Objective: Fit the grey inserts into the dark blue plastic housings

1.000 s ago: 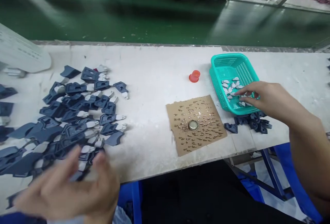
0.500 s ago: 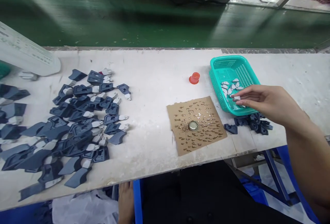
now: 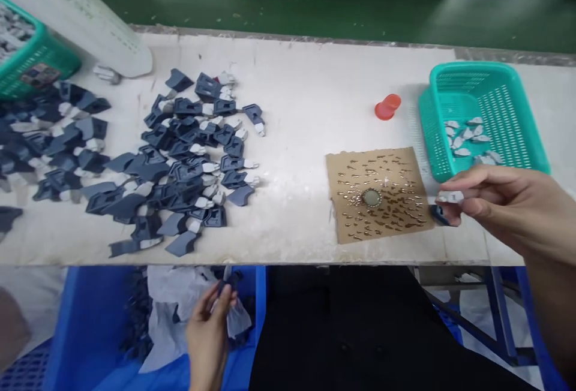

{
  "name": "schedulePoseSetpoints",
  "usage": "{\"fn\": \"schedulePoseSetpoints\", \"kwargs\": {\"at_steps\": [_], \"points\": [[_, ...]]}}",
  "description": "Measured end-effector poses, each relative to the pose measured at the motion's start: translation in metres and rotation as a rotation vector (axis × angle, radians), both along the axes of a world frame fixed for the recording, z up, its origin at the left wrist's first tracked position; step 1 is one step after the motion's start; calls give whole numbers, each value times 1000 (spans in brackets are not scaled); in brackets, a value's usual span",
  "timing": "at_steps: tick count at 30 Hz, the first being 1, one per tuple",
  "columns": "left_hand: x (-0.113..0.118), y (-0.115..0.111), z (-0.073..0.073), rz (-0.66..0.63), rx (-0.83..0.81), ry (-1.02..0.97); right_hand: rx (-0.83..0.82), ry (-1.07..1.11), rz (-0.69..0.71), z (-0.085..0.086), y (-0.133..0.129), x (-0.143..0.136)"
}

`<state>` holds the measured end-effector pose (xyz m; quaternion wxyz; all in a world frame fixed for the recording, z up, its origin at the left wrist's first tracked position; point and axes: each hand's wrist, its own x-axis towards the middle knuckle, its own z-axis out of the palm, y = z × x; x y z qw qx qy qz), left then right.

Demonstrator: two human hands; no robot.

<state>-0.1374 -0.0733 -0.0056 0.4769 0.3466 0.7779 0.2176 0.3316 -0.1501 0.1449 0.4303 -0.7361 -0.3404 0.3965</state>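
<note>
My right hand point(image 3: 504, 205) pinches a small light-grey plastic piece point(image 3: 450, 197) between thumb and fingertips, just in front of the green basket point(image 3: 488, 70). Several similar grey pieces point(image 3: 468, 134) lie inside that basket. Below the table edge, over a blue bin point(image 3: 85, 331), my left hand point(image 3: 211, 325) is closed on a dark blue-grey plastic part point(image 3: 227, 286), partly hidden by the fingers. Left of my right hand, a brown cardboard sheet point(image 3: 382, 226) bears rows of shiny wet-looking dabs and a round metal cap point(image 3: 372, 198).
A red cup point(image 3: 387, 107) stands behind the cardboard. Dark parts joined to grey pieces point(image 3: 180, 163) are heaped on the table's left side. Behind them are a white bottle-like container point(image 3: 99, 19) and another green basket point(image 3: 58, 61). White plastic bags point(image 3: 168, 289) lie in the blue bin.
My right hand has come out of the basket toward me with the grey piece. My left hand has risen into fuller view holding a dark part. The view has tilted down and shifted left.
</note>
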Motion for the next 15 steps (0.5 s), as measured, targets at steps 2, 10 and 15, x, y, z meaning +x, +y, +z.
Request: {"fn": "schedulePoseSetpoints", "kwargs": {"at_steps": [2, 10, 15], "points": [[9, 9, 29, 129, 11, -113, -42, 0, 78, -6, 6, -9], [130, 31, 113, 61, -251, -1003, 195, -900, 342, -20, 28, -39], [170, 32, 113, -6, -320, -1211, 377, -1052, 592, -28, 30, -34]]}}
